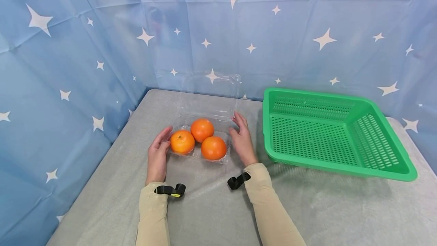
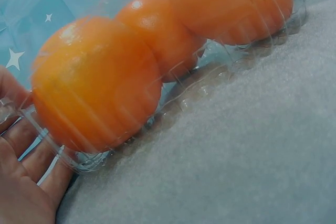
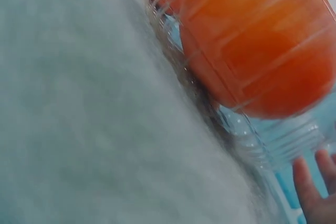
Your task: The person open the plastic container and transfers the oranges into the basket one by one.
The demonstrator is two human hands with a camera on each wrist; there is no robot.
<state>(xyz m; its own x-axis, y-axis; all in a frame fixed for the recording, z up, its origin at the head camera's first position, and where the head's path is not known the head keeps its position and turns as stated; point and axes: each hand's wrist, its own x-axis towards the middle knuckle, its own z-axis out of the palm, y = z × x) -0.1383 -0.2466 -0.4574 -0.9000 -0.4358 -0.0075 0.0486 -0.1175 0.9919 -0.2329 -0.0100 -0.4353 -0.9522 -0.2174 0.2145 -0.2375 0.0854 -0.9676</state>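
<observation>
Clear plastic hinged container (image 1: pixel 197 152), frame centre, already held three round orange fruits (image 1: pixel 214 148); its lid (image 1: pixel 209 100) stood unclosed. Left grip (image 1: pixel 158 155) and right grip (image 1: pixel 243 140) were spread alongside.

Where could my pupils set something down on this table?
The table is bare between the left sleeve and right sleeve, and right of the latter, in front of the green plastic basket. Crowded: the clear clamshell, three oranges inside, left hand and right hand flanking it.
</observation>
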